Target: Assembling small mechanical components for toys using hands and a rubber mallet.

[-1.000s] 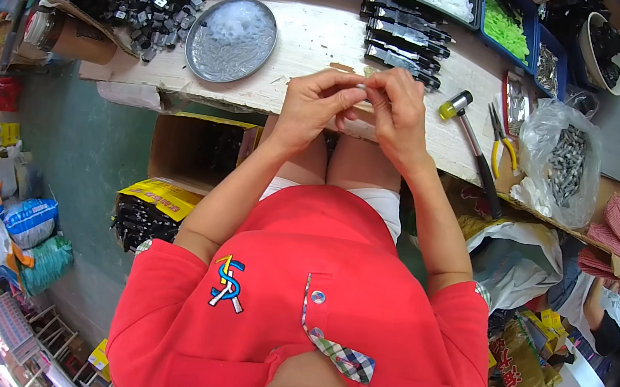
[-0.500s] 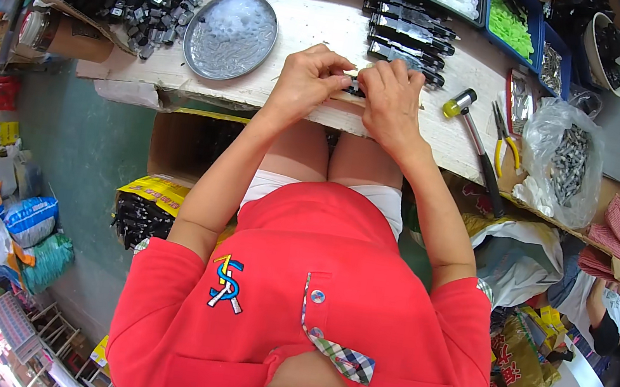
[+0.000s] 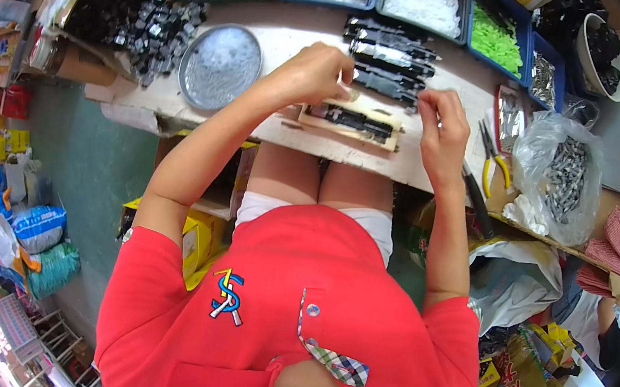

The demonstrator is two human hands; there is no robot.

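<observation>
A pale wooden block (image 3: 307, 119) lies by the table's near edge, with a long black plastic part (image 3: 366, 126) set in it. Above the block's left end is my left hand (image 3: 314, 75), bent, thumb and fingers a little apart, beside a row of black plastic assemblies (image 3: 392, 73). My right hand (image 3: 446, 129) is off the row's right end, fingers curled toward the thumb. Whether anything small is between them is hidden. It covers where the hammer's head lay; the hammer's black handle (image 3: 475, 202) shows below the wrist.
A round metal dish (image 3: 221, 68) and a heap of black pieces (image 3: 157, 17) are on the left. Trays of white pieces (image 3: 421, 1) and green pieces (image 3: 494, 44) line the back. Yellow-handled pliers (image 3: 494, 161) and a plastic bag of metal parts (image 3: 568, 169) lie right.
My hands were together over the block and have parted, left hand up and left, right hand to the right. The block and its black part now show. The view has shifted slightly.
</observation>
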